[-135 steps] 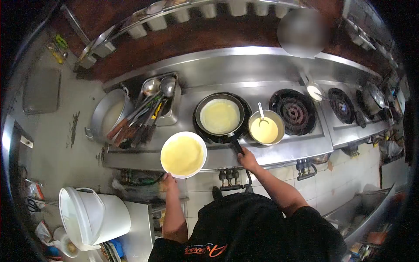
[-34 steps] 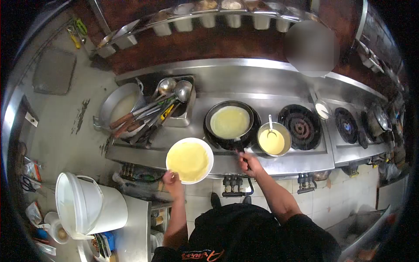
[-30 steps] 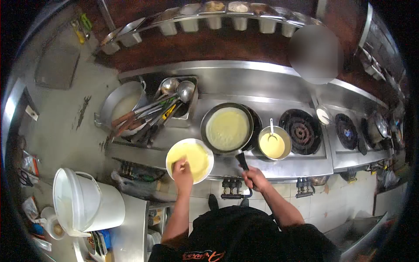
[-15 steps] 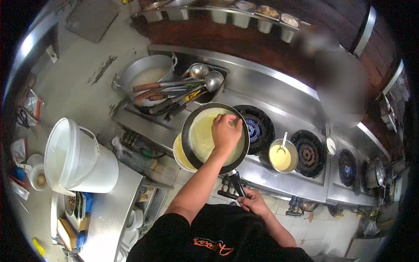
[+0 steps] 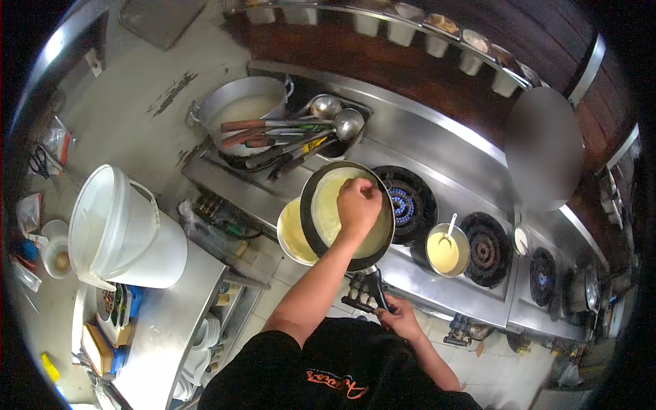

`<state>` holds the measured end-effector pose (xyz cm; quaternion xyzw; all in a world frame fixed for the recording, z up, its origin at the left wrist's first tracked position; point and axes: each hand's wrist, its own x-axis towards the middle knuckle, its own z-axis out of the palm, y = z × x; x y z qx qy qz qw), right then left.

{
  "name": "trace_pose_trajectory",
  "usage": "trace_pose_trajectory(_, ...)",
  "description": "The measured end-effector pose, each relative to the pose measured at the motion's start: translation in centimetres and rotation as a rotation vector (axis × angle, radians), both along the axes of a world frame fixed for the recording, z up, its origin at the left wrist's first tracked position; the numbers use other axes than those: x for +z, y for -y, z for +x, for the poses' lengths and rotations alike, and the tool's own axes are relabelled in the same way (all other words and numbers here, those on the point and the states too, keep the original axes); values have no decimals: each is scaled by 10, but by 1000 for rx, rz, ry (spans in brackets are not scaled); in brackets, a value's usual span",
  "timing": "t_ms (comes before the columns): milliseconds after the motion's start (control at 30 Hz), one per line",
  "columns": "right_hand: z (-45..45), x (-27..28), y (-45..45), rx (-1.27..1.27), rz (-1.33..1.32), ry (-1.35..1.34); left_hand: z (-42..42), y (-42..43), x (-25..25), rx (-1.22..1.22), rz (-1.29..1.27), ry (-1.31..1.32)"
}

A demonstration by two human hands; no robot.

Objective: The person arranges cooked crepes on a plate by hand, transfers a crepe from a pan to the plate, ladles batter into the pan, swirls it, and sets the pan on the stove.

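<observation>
Left hand (image 5: 359, 207) over pan (image 5: 313, 237), fingertips bunched; can't tell if pinching crepe (image 5: 326, 208). Right hand (image 5: 398, 319) grips handle (image 5: 376, 290). Crepe in pan, not out; yellow layer (image 5: 294, 232) already in dish (image 5: 280, 240); batter (image 5: 442, 255) left in pot (image 5: 467, 255).

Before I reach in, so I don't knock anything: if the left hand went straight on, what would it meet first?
Probably the frying pan's far rim; the left hand is over the pan, its height unclear.

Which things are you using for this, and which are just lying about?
In use:
frying pan, right hand on its handle
left hand over it
white dish, partly hidden
small pot, probably

Lying about, it seems:
scissors
white bucket
ladles
</observation>
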<state>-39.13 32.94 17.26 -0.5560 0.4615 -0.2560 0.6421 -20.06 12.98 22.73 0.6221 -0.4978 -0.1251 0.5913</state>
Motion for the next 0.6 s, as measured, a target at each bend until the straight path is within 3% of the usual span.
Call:
trace_pose_trajectory(33,0,3,0,-24,27,-18,0,-2,-3,-18,5,-85)
trace_pose_trajectory(133,-3,6,3,-64,30,-90,10,-1,-27,-287,79,-757)
trace_pose_trajectory(167,-7,-3,4,-55,-25,-123,15,-11,-14,-317,175,-927)
trace_pose_trajectory(267,-5,4,5,-79,-37,-159,25,-10,-22,-394,183,-1255)
trace_pose_trajectory(367,-5,9,9,-58,-52,-190,32,-10,-16,-401,215,-1366)
trace_pose_trajectory(467,-7,6,11,-20,-64,-259,33,-12,-1,-283,273,-1057)
trace_pose_trajectory(600,-8,-1,13,9,-167,-297,35,-4,-7,-243,155,-769)
